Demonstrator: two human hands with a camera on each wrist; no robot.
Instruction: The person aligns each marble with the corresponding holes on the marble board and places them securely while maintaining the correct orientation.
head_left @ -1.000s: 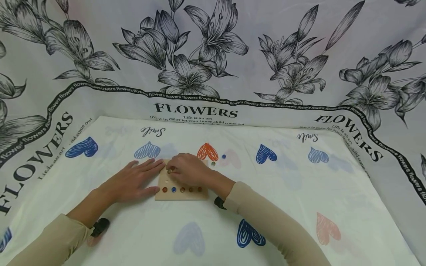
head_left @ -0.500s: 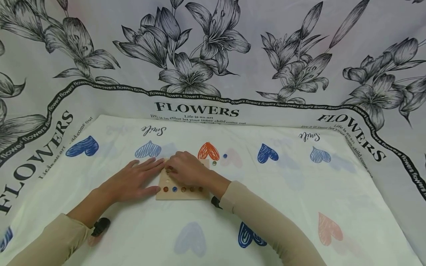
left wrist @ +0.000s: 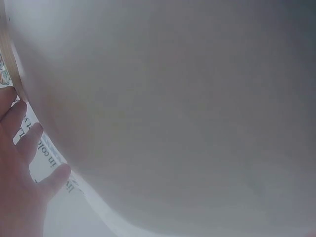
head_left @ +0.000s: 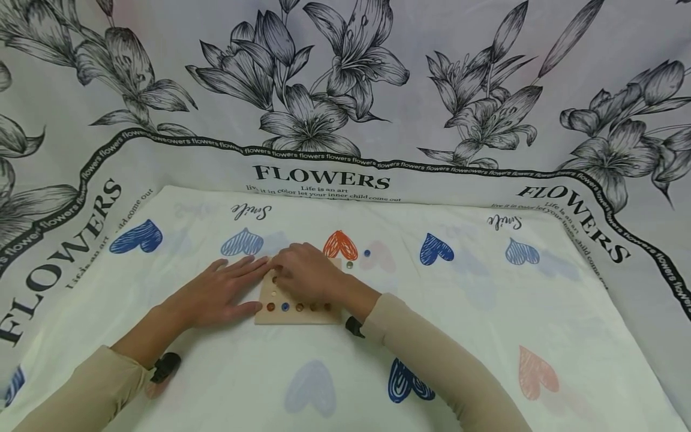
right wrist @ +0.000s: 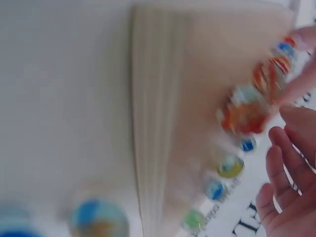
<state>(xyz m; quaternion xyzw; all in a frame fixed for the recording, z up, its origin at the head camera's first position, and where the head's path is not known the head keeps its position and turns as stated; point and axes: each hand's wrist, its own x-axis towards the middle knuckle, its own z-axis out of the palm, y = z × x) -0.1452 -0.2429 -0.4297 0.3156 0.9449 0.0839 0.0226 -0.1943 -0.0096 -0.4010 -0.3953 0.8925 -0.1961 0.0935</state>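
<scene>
My left hand [head_left: 218,294] lies flat, fingers straight, against the left edge of the wooden board [head_left: 296,314] mid-counter. My right hand [head_left: 308,274] rests on the board; its grasp I cannot tell.

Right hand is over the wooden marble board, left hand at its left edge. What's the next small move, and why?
Probably lift the right hand clear and reach for the loose marble by the square wooden board's far right corner. The near row already holds marbles, upper holes look empty, and two marbles lie off the board on the heart-print cloth. Keep the left hand flat, steadying the board.
</scene>
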